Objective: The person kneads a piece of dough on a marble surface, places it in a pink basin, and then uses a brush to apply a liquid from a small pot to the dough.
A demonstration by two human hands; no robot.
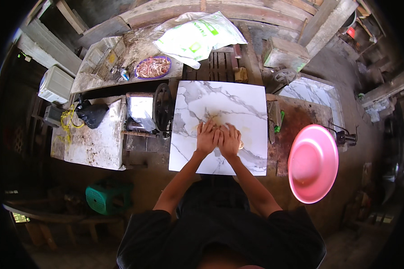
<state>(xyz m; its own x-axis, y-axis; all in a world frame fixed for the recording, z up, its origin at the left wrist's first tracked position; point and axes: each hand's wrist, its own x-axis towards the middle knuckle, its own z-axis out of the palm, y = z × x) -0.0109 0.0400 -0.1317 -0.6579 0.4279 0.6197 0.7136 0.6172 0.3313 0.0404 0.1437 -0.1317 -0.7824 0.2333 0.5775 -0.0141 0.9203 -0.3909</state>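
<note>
My left hand (207, 136) and my right hand (229, 138) lie side by side, palms down, on a white marble-patterned slab (188, 96). The fingers of both are stretched forward and a little spread, with the thumbs close together. Something pale brown and lumpy (241, 145) pokes out at the outer edge of my right hand. Most of it is hidden under the palms, so its kind cannot be made out. A yellowish-brown smear (217, 120) marks the slab just beyond my fingertips.
Left of the slab stands a machine with a dark wheel (162, 107); a black plastic bag (92, 113) lies farther left. A pink basin (313, 163) is at the right. Beyond are a white sack (199, 38) and a purple tray (153, 67) of shredded reddish pieces. A green stool (104, 198) stands lower left.
</note>
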